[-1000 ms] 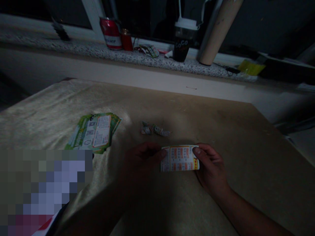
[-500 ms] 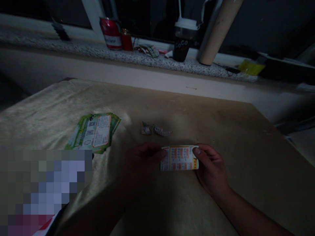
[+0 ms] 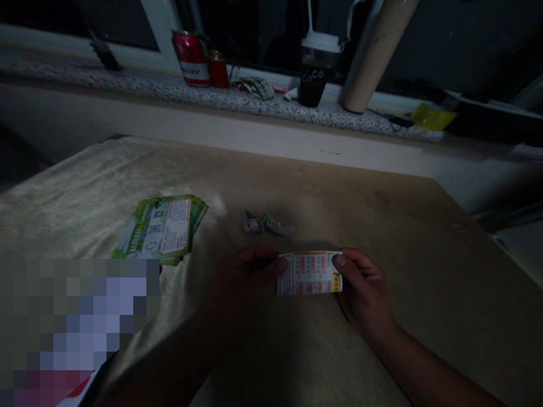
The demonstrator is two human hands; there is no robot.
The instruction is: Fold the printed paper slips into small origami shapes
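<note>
Between my two hands a small printed leaflet (image 3: 309,274) is held above the table, its face covered in orange and white blocks of print. My left hand (image 3: 250,277), dark in shadow, pinches the leaflet's left edge. At the opposite edge my right hand (image 3: 367,288) grips it, thumb on the front and fingers behind. Just beyond the leaflet lie two small folded or crumpled paper pieces (image 3: 280,226). To the left rests a fanned stack of green printed leaflets (image 3: 169,226).
The table (image 3: 407,237) has a beige cover. Behind it, a speckled stone sill (image 3: 139,82) carries a red can (image 3: 190,59), a red lighter-like object (image 3: 219,70), a dark cup with a white lid (image 3: 313,70) and a cardboard tube (image 3: 377,56). A blurred-out patch hides the lower left.
</note>
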